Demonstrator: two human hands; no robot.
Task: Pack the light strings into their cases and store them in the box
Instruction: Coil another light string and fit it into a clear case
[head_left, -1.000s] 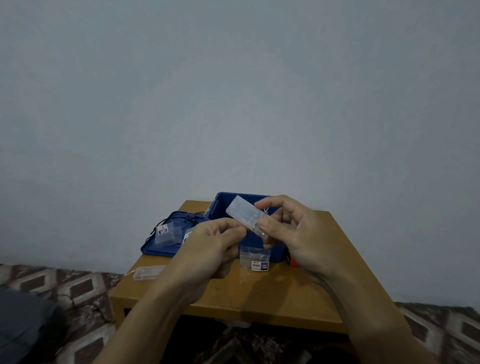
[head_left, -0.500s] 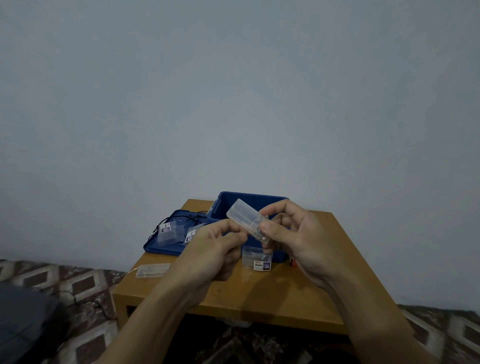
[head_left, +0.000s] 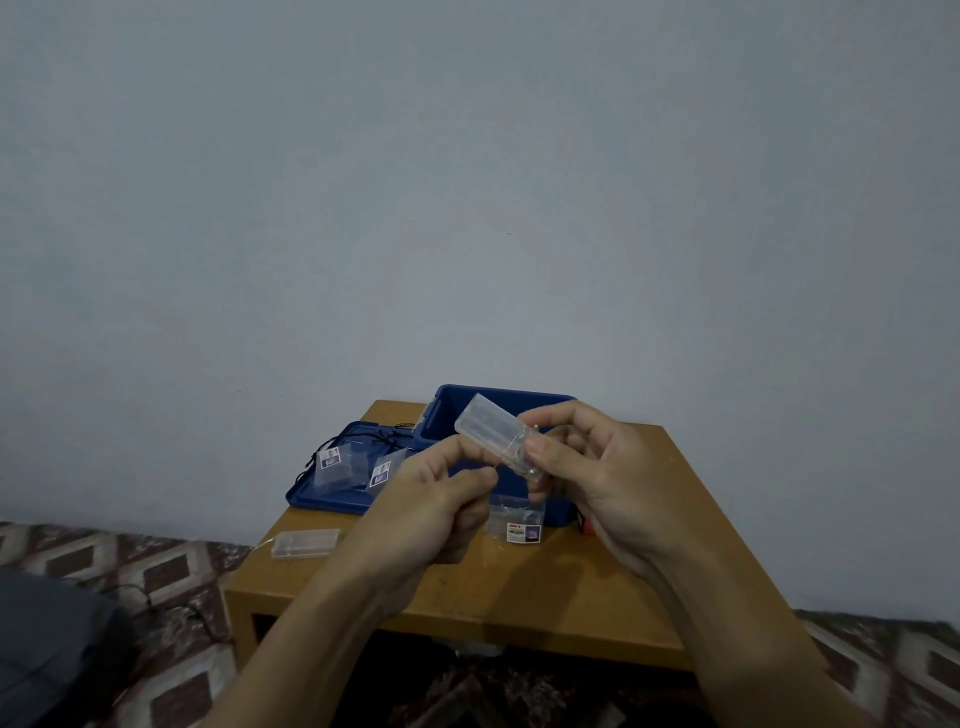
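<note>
- The clear case (head_left: 491, 431) was pinched by the right hand (head_left: 597, 483) over the blue box (head_left: 519, 400) rim.
- The left hand (head_left: 431, 504) was curled beside it; its hold could not be told.

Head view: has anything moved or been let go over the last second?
No visible change. The right hand still grips the clear case over the blue box; the left hand stays pinched beside it. The spare case on the table lies unmoved.

Dim, flat, bluish light. A soft shadow lies on the light-brown wooden table (head_left: 571, 597) at lower centre. The clear plastic case (head_left: 488, 428) at centre looks hazy; the lower corners bend slightly.
</note>
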